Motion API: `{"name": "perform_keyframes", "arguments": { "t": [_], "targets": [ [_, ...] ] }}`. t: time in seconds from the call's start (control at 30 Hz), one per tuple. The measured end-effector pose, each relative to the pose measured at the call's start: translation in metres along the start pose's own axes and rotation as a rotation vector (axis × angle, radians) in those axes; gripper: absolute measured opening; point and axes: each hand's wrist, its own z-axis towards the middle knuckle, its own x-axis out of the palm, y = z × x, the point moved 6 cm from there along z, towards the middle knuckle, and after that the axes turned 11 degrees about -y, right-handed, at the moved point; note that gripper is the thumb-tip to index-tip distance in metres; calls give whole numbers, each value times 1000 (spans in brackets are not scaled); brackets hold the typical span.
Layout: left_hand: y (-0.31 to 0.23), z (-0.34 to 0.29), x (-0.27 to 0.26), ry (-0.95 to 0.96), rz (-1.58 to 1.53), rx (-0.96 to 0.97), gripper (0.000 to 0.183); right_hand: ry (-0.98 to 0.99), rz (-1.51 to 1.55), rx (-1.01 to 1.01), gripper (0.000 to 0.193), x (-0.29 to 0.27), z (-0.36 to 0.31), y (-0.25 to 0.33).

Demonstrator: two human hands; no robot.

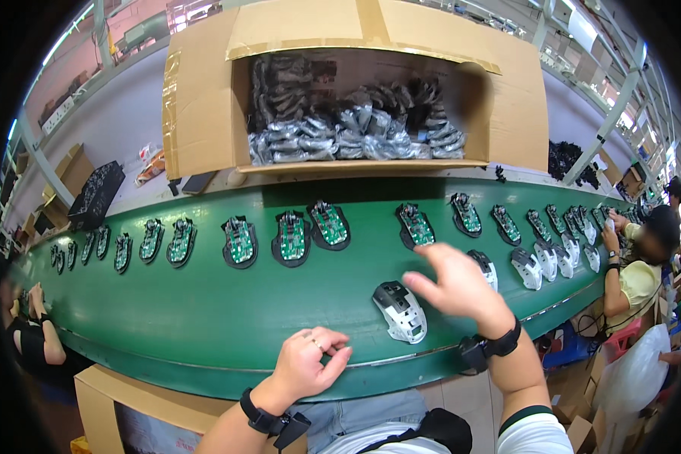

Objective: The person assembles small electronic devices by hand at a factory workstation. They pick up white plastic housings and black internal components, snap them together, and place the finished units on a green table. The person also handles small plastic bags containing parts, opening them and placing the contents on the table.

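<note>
My left hand [310,362] hovers over the near edge of the green conveyor belt [204,318], its fingers loosely curled and nothing showing in them. Forward and to the right, my right hand [455,286] has its thumb apart from the fingers. Those fingertips are just by a black computer mouse base with a green circuit board [415,225]; I cannot tell whether they touch it. Between my hands lies a white and black mouse top shell [401,312]. Another white shell [486,268] is partly hidden behind my right hand.
Several mouse bases with boards [291,238] line the belt. More white shells [527,268] sit to the right. Behind the belt, an open cardboard box [198,113] holds bagged parts [363,132]. Co-workers' hands [36,299] show at far left and right.
</note>
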Motion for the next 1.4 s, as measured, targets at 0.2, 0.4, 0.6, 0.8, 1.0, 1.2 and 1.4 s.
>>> {"name": "perform_keyframes", "arguments": {
  "t": [0.2,0.4,0.6,0.8,1.0,1.2,1.4],
  "targets": [
    [-12,-5,9,47,197,268,16,-326,79,-74,31,-33,115,-42],
    [-11,-3,11,97,178,296,16,-328,-337,-177,43,-10,220,-88],
    [-8,-5,8,80,124,289,16,-259,-513,111,41,-4,250,-107],
    [-9,-3,5,94,108,272,18,-458,-531,-44,32,-14,241,-101],
    [-6,-5,4,130,107,243,17,-431,-369,-290,24,16,245,-77],
    [-7,-8,-2,187,135,218,20,-194,-323,-78,63,45,268,-64],
    [-4,-10,-6,95,52,203,15,-165,-397,-6,69,35,261,-44]
  ]
}}
